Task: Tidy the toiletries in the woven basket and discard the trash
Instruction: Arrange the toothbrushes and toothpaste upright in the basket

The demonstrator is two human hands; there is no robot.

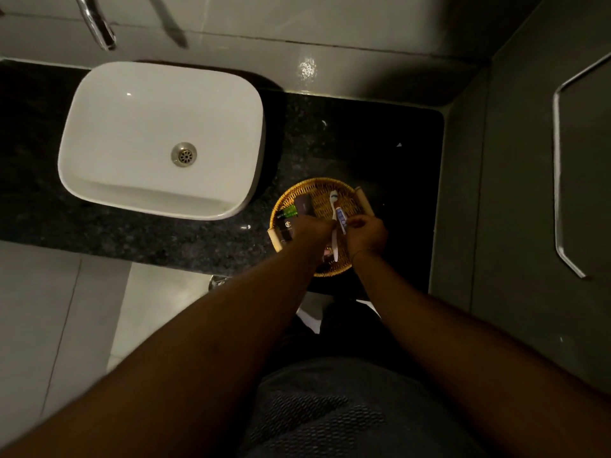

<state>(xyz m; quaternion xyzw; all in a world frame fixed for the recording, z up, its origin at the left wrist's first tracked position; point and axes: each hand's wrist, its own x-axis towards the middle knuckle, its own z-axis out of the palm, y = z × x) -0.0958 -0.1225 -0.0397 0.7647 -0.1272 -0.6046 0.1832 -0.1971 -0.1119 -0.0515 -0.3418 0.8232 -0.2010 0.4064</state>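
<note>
From the head camera, looking straight down, a round woven basket with small wooden handles sits on the dark speckled table, just to the right of a white basin. Both hands work over its near half. The left hand is curled closed around the middle of a white toothbrush, whose bristled head points away toward the basket's far rim and whose handle end shows below the fist. The right hand is pinched shut on the lower end of a small white and blue toothpaste tube, which lies just beside the toothbrush, nearly touching it. On the basket's left side rest a small green bottle, a dark rectangular packet and a black box with a pale logo; something pinkish shows between the wrists, too dim to name. No bin is visible. These things look light. The toothbrush is stiff and slim, best held mid-handle; the tube is probably soft and would dent under a hard squeeze, so a gentle grip near the cap or crimp suits it. The bottle may be smooth and roll on the weave.
</note>
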